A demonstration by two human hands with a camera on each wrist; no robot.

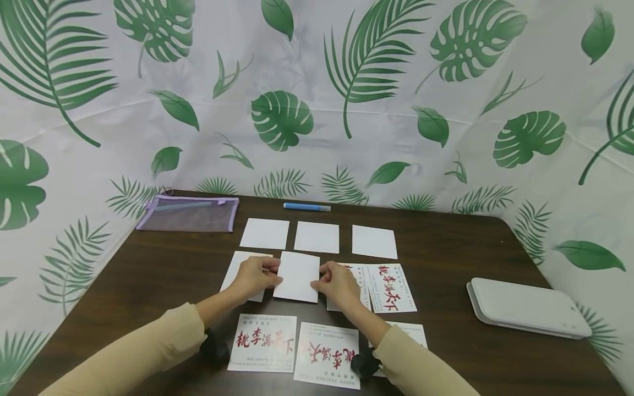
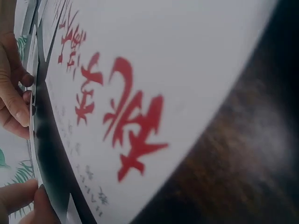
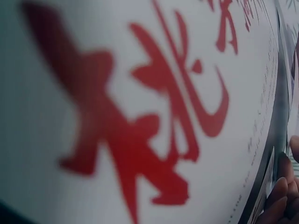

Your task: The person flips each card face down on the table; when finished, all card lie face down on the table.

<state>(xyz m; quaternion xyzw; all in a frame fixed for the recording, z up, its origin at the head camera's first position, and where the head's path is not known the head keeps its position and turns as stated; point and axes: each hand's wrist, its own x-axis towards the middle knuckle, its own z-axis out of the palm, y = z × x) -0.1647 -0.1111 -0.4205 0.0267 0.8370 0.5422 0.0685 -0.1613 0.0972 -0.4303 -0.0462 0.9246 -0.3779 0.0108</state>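
The left hand (image 1: 256,279) pinches the left side of the white card (image 1: 298,276) and should do so lightly, lest the card bow; it lies between the far and near edges of the table (image 1: 441,264). The right hand (image 1: 339,282) pinches its right side, best with matching pressure. Both forearms (image 1: 367,320) slant inward from the near edge.

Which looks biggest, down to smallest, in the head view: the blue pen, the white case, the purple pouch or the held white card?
1. white case
2. purple pouch
3. held white card
4. blue pen
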